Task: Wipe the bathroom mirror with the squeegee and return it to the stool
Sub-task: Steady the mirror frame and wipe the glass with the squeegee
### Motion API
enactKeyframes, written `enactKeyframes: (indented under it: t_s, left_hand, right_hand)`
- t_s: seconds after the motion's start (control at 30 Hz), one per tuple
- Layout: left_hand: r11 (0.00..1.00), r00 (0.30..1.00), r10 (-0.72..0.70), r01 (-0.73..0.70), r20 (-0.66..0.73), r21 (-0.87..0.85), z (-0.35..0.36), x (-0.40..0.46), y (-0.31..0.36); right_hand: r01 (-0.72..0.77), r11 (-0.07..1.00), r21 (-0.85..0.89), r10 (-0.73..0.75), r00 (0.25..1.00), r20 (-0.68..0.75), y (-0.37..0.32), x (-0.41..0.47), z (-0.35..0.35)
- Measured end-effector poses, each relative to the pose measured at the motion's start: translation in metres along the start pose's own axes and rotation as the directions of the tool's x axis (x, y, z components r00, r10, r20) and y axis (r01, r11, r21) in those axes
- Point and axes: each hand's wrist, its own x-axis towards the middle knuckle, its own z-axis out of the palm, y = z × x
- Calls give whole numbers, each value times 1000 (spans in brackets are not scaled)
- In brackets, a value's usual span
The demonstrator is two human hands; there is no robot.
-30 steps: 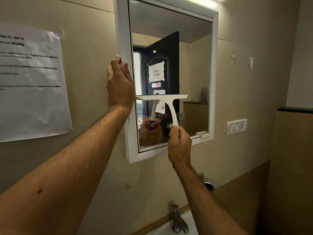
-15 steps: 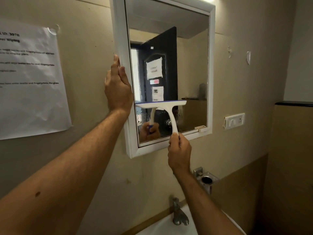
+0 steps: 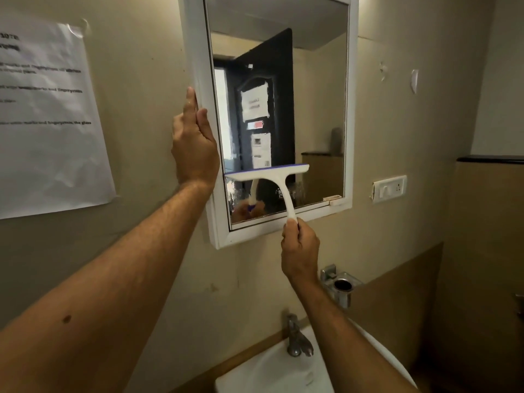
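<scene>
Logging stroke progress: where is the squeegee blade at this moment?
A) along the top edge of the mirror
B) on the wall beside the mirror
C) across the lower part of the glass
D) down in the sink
C: the squeegee blade lies across the lower part of the mirror glass, and the right hand grips its handle.

Paper sheet [image 3: 51, 123] at nine o'clock: the top line ends in "3078", and a lower line closes with "the glass". Everything else on it is smeared. At twelve o'clock, notes [image 3: 254, 104] reflected in the mirror [image 3: 317, 95] are too blurred to read.
</scene>
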Motion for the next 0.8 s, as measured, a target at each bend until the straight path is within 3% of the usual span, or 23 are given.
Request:
enactKeyframes:
  t_s: [0.33,0.6,0.8]
  left_hand:
    - [999,999,-14,13,44,39,-2,-4,1]
    - [999,998,-42,42,45,-1,-5,-11,2]
    - [999,998,-47,47,42,-9,-7,-35,-6]
  right_hand:
    - [-43,999,15,43,999,-27,27,-31,0]
    - [-28,999,43,28,999,-18,-3,-2,9]
    - [-59,997,45,61,997,-38,32,-26,5]
